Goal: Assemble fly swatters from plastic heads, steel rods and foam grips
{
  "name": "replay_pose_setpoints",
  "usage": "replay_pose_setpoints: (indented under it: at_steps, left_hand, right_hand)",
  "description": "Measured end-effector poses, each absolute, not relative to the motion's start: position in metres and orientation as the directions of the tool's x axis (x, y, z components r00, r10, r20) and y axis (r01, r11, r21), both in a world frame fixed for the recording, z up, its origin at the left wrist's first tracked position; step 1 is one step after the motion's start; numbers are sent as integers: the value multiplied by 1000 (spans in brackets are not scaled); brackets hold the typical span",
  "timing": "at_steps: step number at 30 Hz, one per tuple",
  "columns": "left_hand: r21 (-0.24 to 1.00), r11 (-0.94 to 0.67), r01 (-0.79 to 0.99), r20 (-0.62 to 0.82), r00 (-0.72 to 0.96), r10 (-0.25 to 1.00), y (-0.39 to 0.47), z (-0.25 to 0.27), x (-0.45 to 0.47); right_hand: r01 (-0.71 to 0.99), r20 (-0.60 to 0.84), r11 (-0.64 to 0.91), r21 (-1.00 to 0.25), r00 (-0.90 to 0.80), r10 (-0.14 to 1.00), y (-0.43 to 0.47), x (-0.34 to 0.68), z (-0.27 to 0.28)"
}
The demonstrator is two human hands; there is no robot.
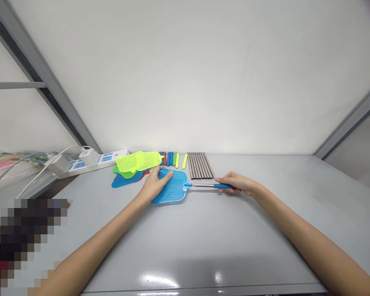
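- There's the blue fly swatter (189,185), spanning from left hand (156,183) to right hand (233,183), long axis running side to side.
- Left hand has the mesh head (176,187), thumb on top.
- Right hand, nearer the handle end, wraps the blue grip (223,186).
- Metal tubes (200,165) lie just beyond, between the hands.

And there's the white wall (203,82) filling the upper frame, a grey left post (51,78) and right post (351,120) slanting, light glinting bottom centre off the glossy grey desk (234,238)!
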State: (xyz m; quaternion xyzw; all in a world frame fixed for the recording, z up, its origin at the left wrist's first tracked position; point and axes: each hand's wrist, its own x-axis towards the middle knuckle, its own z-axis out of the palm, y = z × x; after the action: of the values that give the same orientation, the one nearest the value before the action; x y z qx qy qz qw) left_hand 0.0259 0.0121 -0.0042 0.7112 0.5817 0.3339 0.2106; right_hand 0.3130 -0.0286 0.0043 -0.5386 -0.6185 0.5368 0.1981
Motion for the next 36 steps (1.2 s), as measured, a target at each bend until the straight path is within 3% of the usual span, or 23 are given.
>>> replay_pose_setpoints:
  at_steps: [4, 8, 21, 36]
  left_hand:
    - [744, -169, 647, 175, 56, 983, 7, -3, 28]
    - [778, -177, 603, 192, 40, 981, 5, -8, 29]
    - [720, -295, 628, 386, -9, 923, -3, -10, 35]
    - [680, -335, 652, 440, 4, 898, -2, -10, 35]
  right_hand:
    - [470, -352, -100, -877, -485, 800, -31, 314, 8]
    - [465, -352, -90, -881, -514, 783, -31, 314, 7]
    - [434, -539, -332, -838, -562, 628, -26, 318, 2]
    - [410, -512, -317, -855, -571, 642, -24, 318, -5]
